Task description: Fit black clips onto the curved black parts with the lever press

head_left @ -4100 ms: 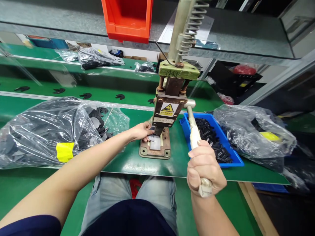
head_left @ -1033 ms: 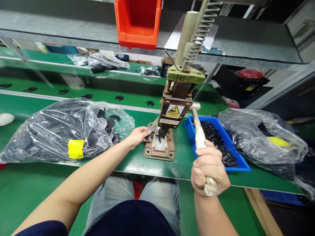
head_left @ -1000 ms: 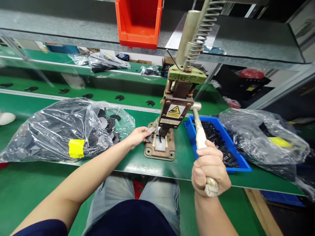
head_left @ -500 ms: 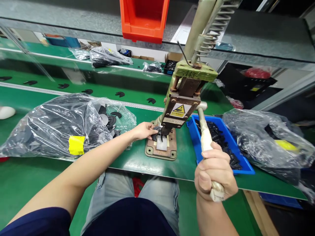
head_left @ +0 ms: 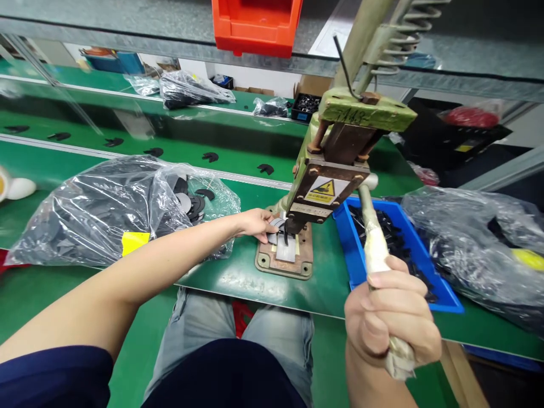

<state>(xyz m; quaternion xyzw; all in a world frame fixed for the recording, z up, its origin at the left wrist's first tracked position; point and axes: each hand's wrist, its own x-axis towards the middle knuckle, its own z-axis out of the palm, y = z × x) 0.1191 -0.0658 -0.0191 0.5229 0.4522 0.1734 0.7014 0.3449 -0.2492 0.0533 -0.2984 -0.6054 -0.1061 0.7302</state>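
Left hand: the person's left hand [head_left: 260,225] is closed in a pinch on thin, grey, curved flat pieces [head_left: 277,225], seemingly several fanned together; the fingers partly hide them.
Grey pieces: held at the left side of the press base, just beside the ram, over the inner end of a silver rectangular metal plate [head_left: 286,253].
Right hand: the person's right hand [head_left: 397,317] is wrapped in a fist around a long lever handle bound in pale tape [head_left: 376,246].
Press: a green-and-brown metal hand press [head_left: 308,170] with a yellow triangular warning label [head_left: 328,189] stands on the glossy green table [head_left: 233,279], its rusty brown base [head_left: 284,267] near the middle of the front edge.
Under the ram: a slim black curved sliver [head_left: 286,235] shows on the silver plate.
Left of press: a large clear plastic bag [head_left: 97,212] of dark grey discs and curved pieces sprawls towards the table's front left corner, with a yellow tag [head_left: 135,242].
Right of press: a blue plastic tray [head_left: 444,292] of small black parts sits at the front edge; another clear plastic bag [head_left: 476,255] lies beside it, towards the right end.
Beyond the far edge: black curved pieces [head_left: 210,157] lie spaced in a row on a lower-lying green strip.
Above: an orange-red plastic bin [head_left: 257,34] sits at the front edge of a grey shelf [head_left: 170,48].
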